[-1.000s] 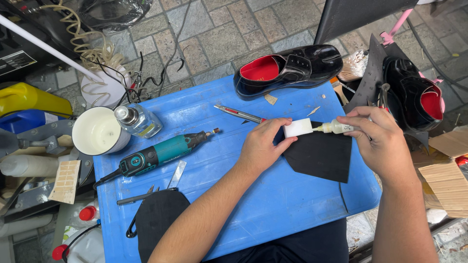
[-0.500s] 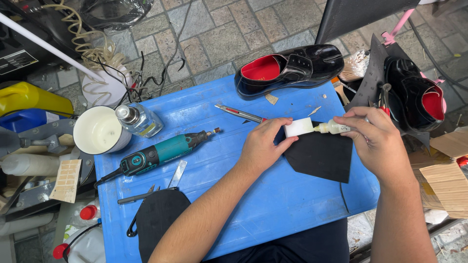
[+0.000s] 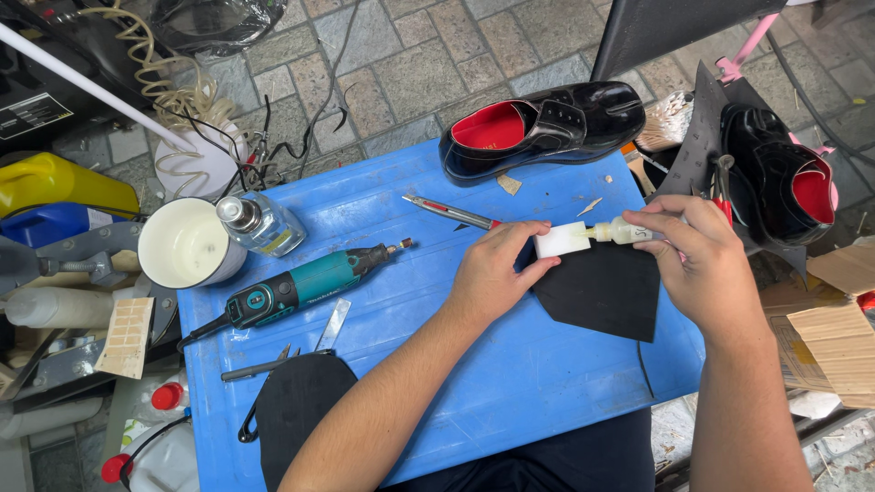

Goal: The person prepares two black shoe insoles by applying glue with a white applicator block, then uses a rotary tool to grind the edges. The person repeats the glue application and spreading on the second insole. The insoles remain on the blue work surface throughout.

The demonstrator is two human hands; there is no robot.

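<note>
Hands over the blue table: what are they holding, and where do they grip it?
The left hand pinches a small white block by its near end. The right hand grips a small glue bottle around its body, nozzle touching the block.

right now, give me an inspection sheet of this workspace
surface: blue table, scuffed, small scraps near the shoe
job's things: white block against the nozzle of a small glue bottle, over a black sheet
clutter: teal rotary tool, red-handled knife, glass bottle, white cup, black shoe, second shoe off the table
grippers: left hand holds the block; right hand holds the bottle
cables: coiled hose and black wires upper left
surroundings: paving stones, cardboard at right
</note>
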